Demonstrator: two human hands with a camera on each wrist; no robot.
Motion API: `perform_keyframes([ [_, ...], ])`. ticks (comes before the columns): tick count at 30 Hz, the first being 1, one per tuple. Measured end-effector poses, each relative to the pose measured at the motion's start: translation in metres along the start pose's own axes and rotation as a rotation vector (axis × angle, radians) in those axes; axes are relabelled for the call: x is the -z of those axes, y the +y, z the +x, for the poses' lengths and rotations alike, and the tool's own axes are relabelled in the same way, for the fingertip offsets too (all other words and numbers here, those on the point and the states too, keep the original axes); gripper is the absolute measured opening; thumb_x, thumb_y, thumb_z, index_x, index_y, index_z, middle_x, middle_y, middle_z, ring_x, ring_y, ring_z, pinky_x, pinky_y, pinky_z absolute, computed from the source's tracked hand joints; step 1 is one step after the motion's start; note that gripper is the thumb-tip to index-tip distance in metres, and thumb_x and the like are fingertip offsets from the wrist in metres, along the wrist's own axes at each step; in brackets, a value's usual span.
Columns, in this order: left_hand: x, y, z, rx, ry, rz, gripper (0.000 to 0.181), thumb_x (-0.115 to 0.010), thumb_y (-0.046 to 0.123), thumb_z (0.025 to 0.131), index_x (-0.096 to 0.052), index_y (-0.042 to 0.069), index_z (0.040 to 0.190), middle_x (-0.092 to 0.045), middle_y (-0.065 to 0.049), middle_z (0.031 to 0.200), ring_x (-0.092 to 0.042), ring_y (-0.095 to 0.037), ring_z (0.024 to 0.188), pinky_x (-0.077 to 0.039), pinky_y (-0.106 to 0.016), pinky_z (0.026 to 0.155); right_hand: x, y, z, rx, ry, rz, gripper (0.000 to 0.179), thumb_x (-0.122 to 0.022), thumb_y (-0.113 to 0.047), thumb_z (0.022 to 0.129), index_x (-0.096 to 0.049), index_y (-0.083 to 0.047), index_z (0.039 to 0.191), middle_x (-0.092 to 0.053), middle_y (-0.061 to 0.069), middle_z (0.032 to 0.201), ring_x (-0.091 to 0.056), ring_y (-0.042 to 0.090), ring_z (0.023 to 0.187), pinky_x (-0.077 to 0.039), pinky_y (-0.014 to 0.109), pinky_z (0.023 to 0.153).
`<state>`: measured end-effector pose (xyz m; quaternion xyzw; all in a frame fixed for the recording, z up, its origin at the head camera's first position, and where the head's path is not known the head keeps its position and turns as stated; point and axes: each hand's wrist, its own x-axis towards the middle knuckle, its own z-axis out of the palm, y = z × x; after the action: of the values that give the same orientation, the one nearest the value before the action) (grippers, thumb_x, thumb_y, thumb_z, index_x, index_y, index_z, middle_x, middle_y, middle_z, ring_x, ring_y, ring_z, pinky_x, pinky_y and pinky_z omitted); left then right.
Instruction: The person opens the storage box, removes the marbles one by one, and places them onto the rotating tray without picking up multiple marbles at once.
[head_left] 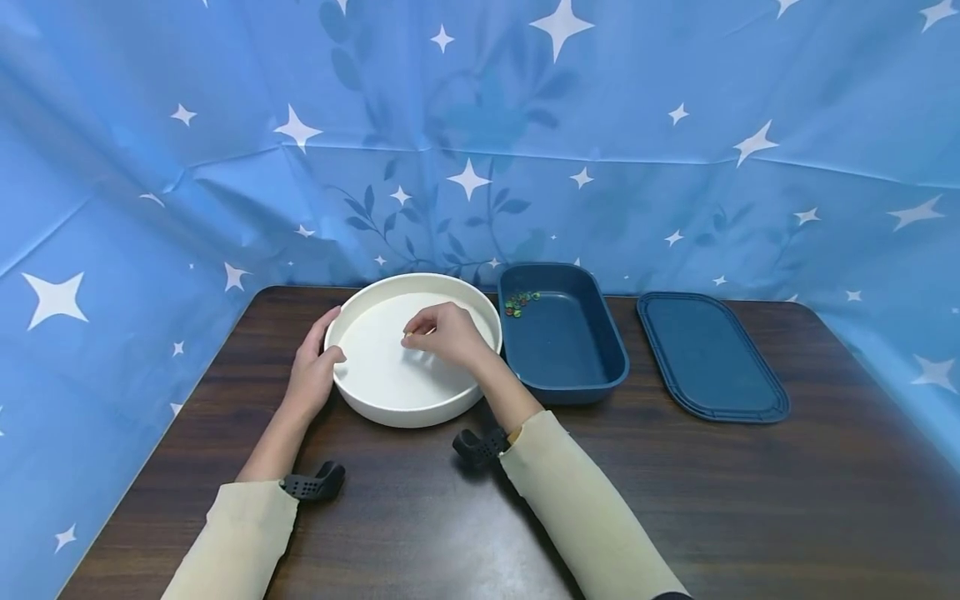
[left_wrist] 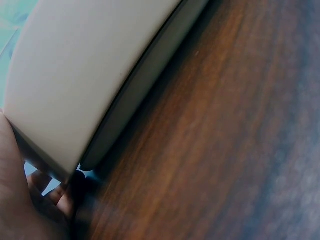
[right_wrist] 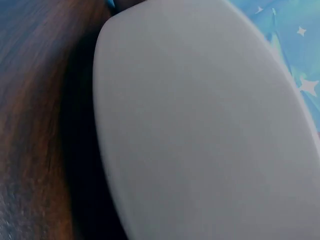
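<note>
A round white tray with a raised wall stands on the dark wooden table. At its left side my left hand grips the wall, thumb over the rim and fingers outside. In the left wrist view, that hand shows at the lower left against the tray's outer wall. Over the tray's floor, my right hand pinches a tiny yellowish piece between thumb and fingertips; its kind is too small to tell. The right wrist view is filled by the tray's wall, and the right hand is out of it.
Close to the tray's right side stands a deep blue rectangular bin. Several small green and reddish pieces lie in its far left corner. Farther right, a flat blue lid rests on the table. A starry blue curtain hangs behind.
</note>
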<state>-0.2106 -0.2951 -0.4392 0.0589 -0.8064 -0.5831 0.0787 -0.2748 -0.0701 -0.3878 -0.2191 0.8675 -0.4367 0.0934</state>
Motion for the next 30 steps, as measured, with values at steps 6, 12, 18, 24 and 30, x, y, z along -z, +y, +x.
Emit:
perform_keyframes([
  [6, -0.002, 0.001, 0.002, -0.008, 0.002, 0.005, 0.078, -0.042, 0.000, 0.086, -0.029, 0.020, 0.161, -0.026, -0.002, 0.169, -0.024, -0.026, 0.155, -0.028, -0.049, 0.118, -0.002, 0.007, 0.003, -0.012, -0.051, -0.104, 0.009, -0.080, -0.015, 0.085, -0.076, -0.009, 0.090, -0.073, 0.004, 0.082, -0.060, 0.011, 0.071, -0.044, 0.020, 0.061],
  [12, 0.003, 0.001, -0.003, 0.017, 0.014, 0.027, 0.079, -0.042, 0.001, 0.086, -0.028, 0.023, 0.161, -0.025, -0.001, 0.169, -0.022, -0.026, 0.156, -0.027, -0.051, 0.117, -0.008, 0.008, 0.005, -0.012, -0.074, -0.214, 0.007, -0.082, -0.016, 0.083, -0.078, -0.012, 0.088, -0.075, 0.000, 0.080, -0.062, 0.011, 0.076, -0.045, 0.022, 0.068],
  [18, 0.004, 0.002, -0.002, 0.010, 0.002, 0.028, 0.080, -0.042, 0.001, 0.087, -0.027, 0.025, 0.162, -0.024, -0.001, 0.169, -0.022, -0.027, 0.156, -0.027, -0.051, 0.118, -0.011, 0.008, 0.003, -0.058, -0.073, -0.269, 0.004, -0.081, -0.017, 0.084, -0.077, -0.016, 0.086, -0.071, -0.003, 0.078, -0.061, 0.012, 0.076, -0.045, 0.026, 0.070],
  [24, 0.002, 0.002, -0.002, 0.012, 0.002, 0.031, 0.080, -0.042, 0.001, 0.087, -0.028, 0.025, 0.161, -0.025, -0.001, 0.169, -0.022, -0.026, 0.156, -0.025, -0.051, 0.120, -0.010, 0.008, 0.002, -0.072, -0.090, -0.285, 0.005, -0.080, -0.018, 0.085, -0.077, -0.016, 0.089, -0.071, -0.003, 0.083, -0.061, 0.012, 0.080, -0.046, 0.027, 0.074],
  [30, 0.001, 0.003, -0.001, 0.022, -0.006, 0.029, 0.080, -0.041, 0.001, 0.087, -0.027, 0.025, 0.162, -0.023, -0.001, 0.170, -0.021, -0.027, 0.156, -0.024, -0.052, 0.121, -0.007, 0.008, 0.001, -0.047, -0.087, -0.250, 0.013, -0.081, -0.019, 0.085, -0.078, -0.014, 0.096, -0.073, -0.002, 0.088, -0.062, 0.011, 0.082, -0.047, 0.024, 0.073],
])
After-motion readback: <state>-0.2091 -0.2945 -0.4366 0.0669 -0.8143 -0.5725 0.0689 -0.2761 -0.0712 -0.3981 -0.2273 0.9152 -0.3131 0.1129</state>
